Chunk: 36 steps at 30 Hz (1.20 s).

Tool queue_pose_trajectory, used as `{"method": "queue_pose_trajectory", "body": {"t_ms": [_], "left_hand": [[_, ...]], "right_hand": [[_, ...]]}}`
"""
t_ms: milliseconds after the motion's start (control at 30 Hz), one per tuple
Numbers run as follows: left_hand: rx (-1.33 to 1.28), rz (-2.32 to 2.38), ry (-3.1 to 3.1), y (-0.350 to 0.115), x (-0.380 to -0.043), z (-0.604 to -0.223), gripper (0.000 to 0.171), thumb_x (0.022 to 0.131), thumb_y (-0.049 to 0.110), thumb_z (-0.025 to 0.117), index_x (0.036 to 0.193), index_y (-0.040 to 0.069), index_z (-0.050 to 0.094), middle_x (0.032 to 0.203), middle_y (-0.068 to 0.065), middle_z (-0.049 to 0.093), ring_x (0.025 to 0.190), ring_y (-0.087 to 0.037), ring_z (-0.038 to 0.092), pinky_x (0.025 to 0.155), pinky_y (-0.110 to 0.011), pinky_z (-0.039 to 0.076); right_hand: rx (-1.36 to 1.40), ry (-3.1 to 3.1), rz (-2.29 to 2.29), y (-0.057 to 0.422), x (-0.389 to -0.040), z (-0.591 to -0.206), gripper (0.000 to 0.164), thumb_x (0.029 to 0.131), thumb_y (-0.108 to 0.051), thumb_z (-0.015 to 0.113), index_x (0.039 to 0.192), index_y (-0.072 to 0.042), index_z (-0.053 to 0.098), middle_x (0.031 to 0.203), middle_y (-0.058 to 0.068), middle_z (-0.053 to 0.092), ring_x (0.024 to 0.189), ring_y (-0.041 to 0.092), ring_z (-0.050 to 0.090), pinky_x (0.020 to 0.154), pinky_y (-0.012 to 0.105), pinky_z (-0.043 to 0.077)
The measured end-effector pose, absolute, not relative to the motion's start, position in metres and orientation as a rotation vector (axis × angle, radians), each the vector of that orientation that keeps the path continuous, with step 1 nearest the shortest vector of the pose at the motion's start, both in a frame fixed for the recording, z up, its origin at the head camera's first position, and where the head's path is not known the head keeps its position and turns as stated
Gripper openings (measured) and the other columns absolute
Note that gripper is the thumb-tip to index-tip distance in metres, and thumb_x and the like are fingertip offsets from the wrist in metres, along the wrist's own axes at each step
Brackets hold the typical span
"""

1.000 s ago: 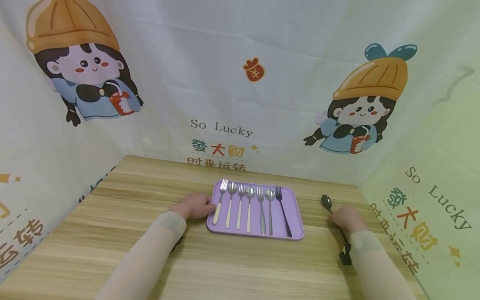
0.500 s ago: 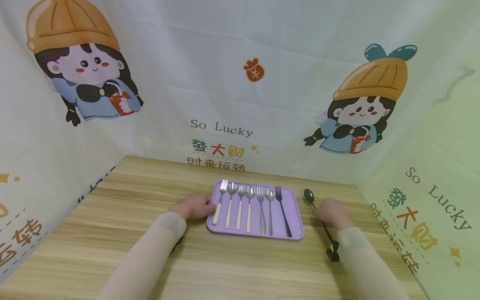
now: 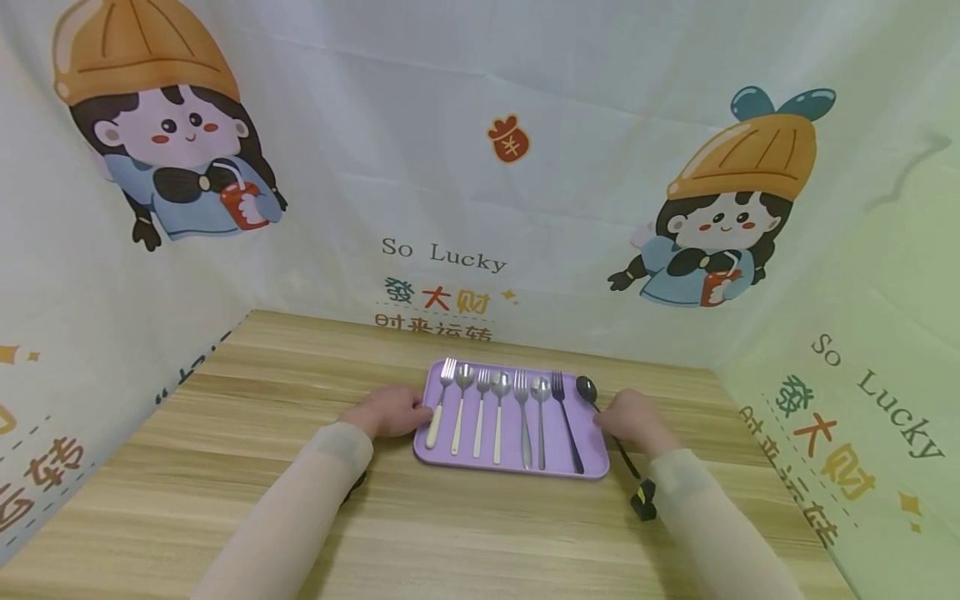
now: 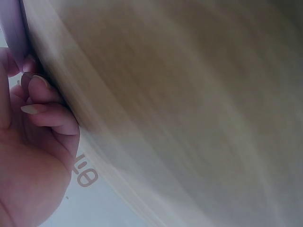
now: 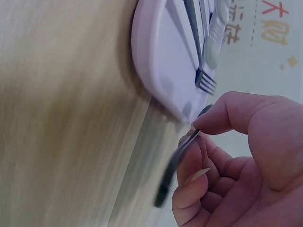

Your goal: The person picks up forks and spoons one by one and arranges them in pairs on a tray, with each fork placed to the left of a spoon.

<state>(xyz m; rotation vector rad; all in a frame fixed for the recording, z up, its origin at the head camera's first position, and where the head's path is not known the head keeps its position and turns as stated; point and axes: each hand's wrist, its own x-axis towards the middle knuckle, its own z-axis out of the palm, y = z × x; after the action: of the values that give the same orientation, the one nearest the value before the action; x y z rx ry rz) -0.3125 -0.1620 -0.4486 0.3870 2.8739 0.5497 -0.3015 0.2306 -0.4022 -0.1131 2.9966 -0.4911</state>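
My left hand [image 3: 388, 411] holds the left rim of a purple tray [image 3: 591, 443]. In the left wrist view its curled fingers [image 4: 47, 90] are at the tray's edge. A black spoon [image 3: 587, 388] is pinched between thumb and fingers of my right hand [image 3: 637, 419]. Its bowl is over the tray's far right corner, and the handle slants back toward me past the right rim. From the right wrist, the spoon handle [image 5: 171, 168] sticks out below the fingertips, slightly blurred. Nearest to it on the tray lies a black fork [image 3: 567, 425].
Left of the black fork, several forks and spoons lie in a row, among them a cream-handled fork [image 3: 435, 425] and a silver spoon [image 3: 541, 417]. The wooden table [image 3: 480, 533] meets a printed cloth [image 3: 577, 250] behind. A small black block [image 3: 643, 500] is beside my right wrist.
My right hand has moved left with the black spoon, from the table's right side to the tray's right edge. The left hand and tray have stayed in place.
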Motion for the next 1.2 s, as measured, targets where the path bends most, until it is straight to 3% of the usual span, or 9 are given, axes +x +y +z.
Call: {"method": "queue_pose_trajectory", "body": {"t_ms": [233, 500, 1200], "left_hand": [[0.398, 0.555, 2.865, -0.162, -0.311, -0.447, 0.030, 0.094, 0.036, 0.053, 0.071, 0.017, 0.056, 0.066, -0.001, 0.056, 0.061, -0.016, 0.051, 0.058, -0.032, 0.041], [0.392, 0.546, 2.870, -0.162, -0.311, -0.448, 0.031, 0.094, 0.036, 0.053, 0.069, 0.018, 0.054, 0.063, 0.000, 0.053, 0.058, -0.015, 0.049, 0.056, -0.030, 0.040], [0.383, 0.550, 2.861, -0.161, -0.312, -0.447, 0.031, 0.094, 0.036, 0.053, 0.070, 0.018, 0.055, 0.063, 0.001, 0.053, 0.059, -0.015, 0.049, 0.057, -0.031, 0.040]], "right_hand": [[-0.069, 2.948, -0.546, 0.220, -0.301, -0.408, 0.030, 0.083, -0.021, 0.072, 0.061, -0.011, 0.054, 0.062, 0.004, 0.058, 0.055, 0.017, 0.053, 0.051, 0.027, 0.044], [-0.037, 2.942, -0.638, 0.211, -0.304, -0.412, 0.033, 0.081, -0.017, 0.075, 0.059, -0.012, 0.051, 0.056, 0.000, 0.054, 0.046, 0.011, 0.047, 0.043, 0.022, 0.041], [-0.046, 2.970, -0.643, 0.210, -0.305, -0.419, 0.033, 0.084, -0.016, 0.073, 0.060, -0.013, 0.051, 0.051, -0.003, 0.050, 0.042, 0.009, 0.044, 0.040, 0.021, 0.039]]}}
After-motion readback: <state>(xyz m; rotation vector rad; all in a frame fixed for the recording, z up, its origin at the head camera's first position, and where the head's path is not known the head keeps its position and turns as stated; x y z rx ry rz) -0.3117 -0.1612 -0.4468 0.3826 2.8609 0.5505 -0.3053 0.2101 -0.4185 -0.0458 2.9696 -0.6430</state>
